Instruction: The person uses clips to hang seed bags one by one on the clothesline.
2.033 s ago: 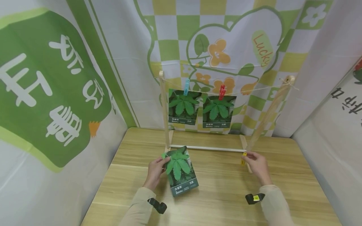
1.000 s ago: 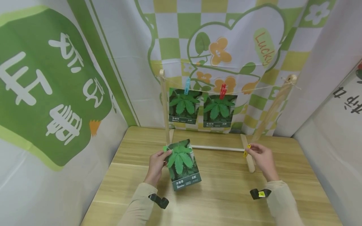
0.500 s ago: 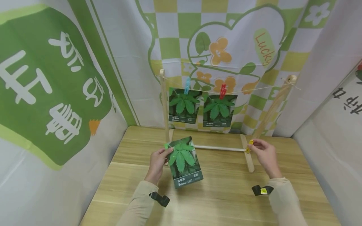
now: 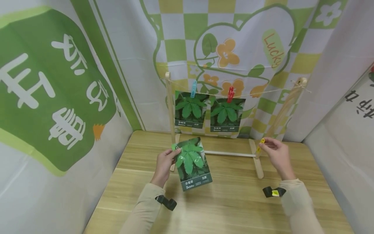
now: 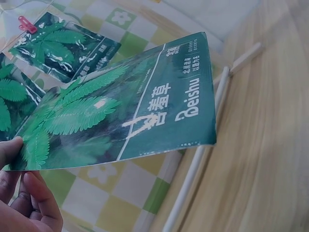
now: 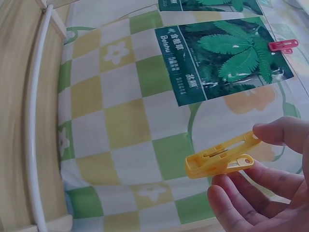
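Observation:
My left hand [image 4: 164,165] pinches a green seed packet [image 4: 193,165] by its upper left corner, thumb on the front, tilted above the table. Its leaf picture and white print show in the left wrist view. In my right hand [image 4: 277,156] a yellow clothespin [image 6: 219,157] is held between thumb and fingers, close to the right post. Two like packets hang from a string [image 4: 268,91]: the left packet [image 4: 190,110] under a blue clothespin [image 4: 193,89], the right packet [image 4: 226,115] under a red clothespin [image 4: 230,94].
The string runs between a left wooden post [image 4: 170,107] and a right wooden post [image 4: 284,110]. A white rod [image 4: 229,153] joins their feet low over the wooden table [image 4: 233,201]. A checked curtain [image 4: 201,29] hangs behind, with printed cloth at both sides.
Both hands have risen towards the string, the left with the seed packet and the right with the yellow clothespin, which has turned in the fingers. The hanging packets stay put.

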Demonstrator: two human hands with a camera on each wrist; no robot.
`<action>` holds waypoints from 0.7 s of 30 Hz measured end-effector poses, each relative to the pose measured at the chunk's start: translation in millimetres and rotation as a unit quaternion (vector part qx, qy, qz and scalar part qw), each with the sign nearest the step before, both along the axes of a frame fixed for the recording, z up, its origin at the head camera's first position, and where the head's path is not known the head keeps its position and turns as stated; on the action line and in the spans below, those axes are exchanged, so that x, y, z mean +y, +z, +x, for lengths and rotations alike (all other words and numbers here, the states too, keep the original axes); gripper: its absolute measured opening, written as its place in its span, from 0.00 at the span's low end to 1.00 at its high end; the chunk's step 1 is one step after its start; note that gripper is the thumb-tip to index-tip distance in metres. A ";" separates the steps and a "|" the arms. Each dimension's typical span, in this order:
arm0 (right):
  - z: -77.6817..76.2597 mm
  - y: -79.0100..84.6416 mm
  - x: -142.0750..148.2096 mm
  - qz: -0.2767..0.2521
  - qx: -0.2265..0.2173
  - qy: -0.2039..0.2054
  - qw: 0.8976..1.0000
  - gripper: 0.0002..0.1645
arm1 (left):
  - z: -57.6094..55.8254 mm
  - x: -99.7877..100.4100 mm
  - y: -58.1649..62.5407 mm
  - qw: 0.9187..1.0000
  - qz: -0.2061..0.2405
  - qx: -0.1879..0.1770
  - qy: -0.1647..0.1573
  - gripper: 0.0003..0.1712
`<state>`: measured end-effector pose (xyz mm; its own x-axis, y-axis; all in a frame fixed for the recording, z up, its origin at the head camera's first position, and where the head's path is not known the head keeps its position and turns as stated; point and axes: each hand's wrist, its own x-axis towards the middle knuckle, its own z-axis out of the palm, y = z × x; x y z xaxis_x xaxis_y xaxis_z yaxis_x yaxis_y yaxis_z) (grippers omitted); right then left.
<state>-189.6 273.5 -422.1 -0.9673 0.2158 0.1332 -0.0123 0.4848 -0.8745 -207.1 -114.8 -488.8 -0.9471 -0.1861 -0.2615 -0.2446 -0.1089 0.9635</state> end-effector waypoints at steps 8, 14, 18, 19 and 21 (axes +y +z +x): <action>-5.5 9.6 -1.2 0.031 0.045 0.006 0.999 0.22 | -5.6 6.6 8.6 1.000 -0.005 0.006 -0.003 0.16; -8.5 18.2 -2.7 0.037 0.047 0.008 0.998 0.23 | -6.9 11.0 18.5 1.000 0.005 0.011 -0.004 0.13; -9.9 21.9 -2.9 0.033 0.050 0.009 0.998 0.24 | -8.3 13.1 21.4 1.000 0.016 0.020 -0.002 0.13; -10.2 22.4 -2.8 0.033 0.052 0.010 0.998 0.25 | -8.6 13.6 22.1 1.000 0.021 0.022 -0.002 0.13; -11.0 23.2 -2.6 0.036 0.056 0.010 0.998 0.24 | -9.3 14.5 23.2 0.999 0.028 0.029 -0.003 0.14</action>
